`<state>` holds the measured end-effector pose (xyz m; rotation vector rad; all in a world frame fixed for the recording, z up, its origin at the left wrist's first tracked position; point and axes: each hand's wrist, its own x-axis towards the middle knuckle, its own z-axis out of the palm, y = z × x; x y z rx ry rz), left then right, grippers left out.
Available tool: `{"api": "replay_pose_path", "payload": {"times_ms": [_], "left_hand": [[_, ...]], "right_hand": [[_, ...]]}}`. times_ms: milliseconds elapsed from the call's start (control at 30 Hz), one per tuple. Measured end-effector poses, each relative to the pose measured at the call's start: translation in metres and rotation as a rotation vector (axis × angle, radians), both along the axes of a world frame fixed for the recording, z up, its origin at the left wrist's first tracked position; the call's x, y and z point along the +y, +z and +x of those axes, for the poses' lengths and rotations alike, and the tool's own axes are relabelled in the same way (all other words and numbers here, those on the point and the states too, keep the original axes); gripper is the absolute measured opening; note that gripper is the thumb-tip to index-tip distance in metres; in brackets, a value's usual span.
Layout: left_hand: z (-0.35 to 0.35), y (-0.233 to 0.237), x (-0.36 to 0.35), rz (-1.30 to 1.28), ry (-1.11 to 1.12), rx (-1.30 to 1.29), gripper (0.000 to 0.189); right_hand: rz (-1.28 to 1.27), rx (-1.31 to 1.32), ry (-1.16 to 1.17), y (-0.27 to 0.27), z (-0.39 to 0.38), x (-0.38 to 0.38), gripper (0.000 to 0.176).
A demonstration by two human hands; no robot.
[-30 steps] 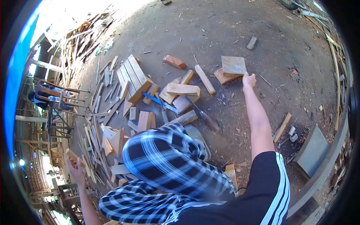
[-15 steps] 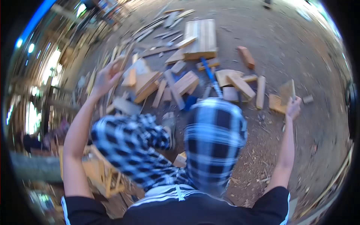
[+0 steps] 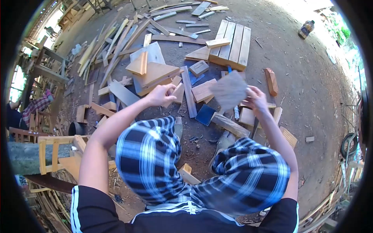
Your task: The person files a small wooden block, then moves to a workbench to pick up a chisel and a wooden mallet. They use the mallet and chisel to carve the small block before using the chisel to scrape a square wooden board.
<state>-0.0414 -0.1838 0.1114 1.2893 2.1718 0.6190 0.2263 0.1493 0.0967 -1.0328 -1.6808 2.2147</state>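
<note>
My right hand (image 3: pixel 257 101) grips the edge of a thin, squarish wooden board (image 3: pixel 229 90), held up over the wood pile and slightly blurred. My left hand (image 3: pixel 160 95) is raised in front of my left knee with its fingers curled together. Whether anything is pinched in them I cannot make out; pale wood pieces lie right behind the fingertips. Under the board are a wooden block (image 3: pixel 204 90) and a dark blue square piece (image 3: pixel 205 115). A long narrow wooden strip (image 3: pixel 188 91) lies between the two hands.
A slatted wooden box (image 3: pixel 231 42) stands ahead on the dirt floor. Wooden triangles (image 3: pixel 140 64) are stacked to the left, near many loose strips (image 3: pixel 116 42). A reddish wood block (image 3: pixel 271 82) lies to the right. Another person (image 3: pixel 29 108) is at the far left.
My right hand has swung inward from the far right, bringing the board over the pile. My left hand has come down and in toward the middle, its fingers now curled. My right knee has dropped outward.
</note>
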Motion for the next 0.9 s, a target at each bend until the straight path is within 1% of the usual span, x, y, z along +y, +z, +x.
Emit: {"api": "replay_pose_path", "payload": {"times_ms": [67, 133, 167, 200, 233, 267, 333, 367, 400, 433, 467, 533, 567, 600, 633, 667, 700, 733, 767, 800, 833, 867, 900], "left_hand": [[-0.003, -0.027, -0.001, -0.049, 0.018, 0.001, 0.046], [-0.012, -0.048, -0.004, -0.104, 0.026, -0.024, 0.049], [-0.016, -0.056, -0.007, -0.156, 0.052, 0.007, 0.051], [-0.015, -0.067, -0.01, -0.213, 0.072, 0.032, 0.053], [-0.012, -0.073, -0.011, -0.35, 0.027, 0.198, 0.055], [-0.008, -0.073, -0.008, -0.369, -0.011, 0.2, 0.059], [-0.003, -0.078, -0.001, -0.136, -0.068, 0.266, 0.059], [0.0, -0.083, 0.005, -0.024, -0.032, 0.182, 0.058], [0.0, -0.089, 0.016, 0.091, 0.017, 0.103, 0.058], [-0.001, -0.094, 0.028, 0.151, 0.078, 0.082, 0.055], [-0.004, -0.094, 0.043, 0.156, 0.177, -0.091, 0.055], [-0.008, -0.1, 0.076, 0.154, 0.327, -0.248, 0.055], [-0.009, -0.105, 0.09, 0.127, 0.324, -0.259, 0.056], [-0.01, -0.11, 0.101, 0.102, 0.319, -0.27, 0.056], [-0.007, -0.115, 0.106, 0.133, 0.316, -0.334, 0.055], [-0.004, -0.12, 0.108, 0.076, 0.301, -0.254, 0.052], [-0.001, -0.118, 0.11, 0.093, 0.31, -0.272, 0.05], [0.002, -0.114, 0.109, 0.105, 0.322, -0.282, 0.048], [0.006, -0.114, 0.106, 0.104, 0.311, -0.28, 0.048], [0.009, -0.115, 0.102, 0.132, 0.397, -0.43, 0.046], [0.014, -0.116, 0.097, 0.158, 0.487, -0.577, 0.043], [0.021, -0.117, 0.092, 0.154, 0.486, -0.567, 0.043], [0.029, -0.116, 0.089, 0.141, 0.553, -0.584, 0.043]], "right_hand": [[-0.044, 0.003, 0.096, -0.014, -0.041, -0.015, 0.032], [-0.063, -0.022, 0.132, -0.031, -0.076, -0.021, 0.029], [-0.075, -0.046, 0.13, -0.042, -0.09, -0.017, 0.029], [0.484, -0.147, 0.236, -0.054, -0.1, -0.014, 0.029], [1.038, -0.246, 0.353, -0.068, -0.105, -0.012, 0.029], [1.016, -0.28, 0.364, -0.08, -0.107, -0.01, 0.029], [0.958, -0.015, 0.347, -0.101, -0.105, -0.009, 0.037], [0.937, -0.049, 0.359, -0.1, -0.096, -0.015, 0.037], [0.826, -0.021, 0.268, -0.095, -0.089, -0.018, 0.036], [0.719, 0.008, 0.172, -0.09, -0.082, -0.022, 0.034], [0.714, -0.018, 0.173, -0.089, -0.067, -0.026, 0.034], [0.841, -0.167, 0.108, -0.078, -0.023, -0.029, 0.032], [1.056, -0.166, 0.053, -0.094, 0.006, -0.029, 0.031], [1.146, -0.23, 0.028, -0.093, 0.033, -0.035, 0.03], [1.23, -0.3, -0.012, -0.092, 0.062, -0.045, 0.027], [1.203, -0.381, -0.1, -0.097, 0.089, -0.056, 0.023], [1.13, -0.482, -0.185, -0.102, 0.117, -0.069, 0.019], [1.097, -0.556, -0.271, -0.11, 0.141, -0.081, 0.019], [1.022, -0.652, -0.313, -0.122, 0.166, -0.092, 0.023], [0.942, -0.739, -0.353, -0.132, 0.183, -0.099, 0.027], [0.935, -0.732, -0.357, -0.136, 0.188, -0.099, 0.027], [0.942, -0.727, -0.313, -0.14, 0.193, -0.1, 0.031], [0.95, -0.718, -0.271, -0.144, 0.193, -0.101, 0.035]]}}
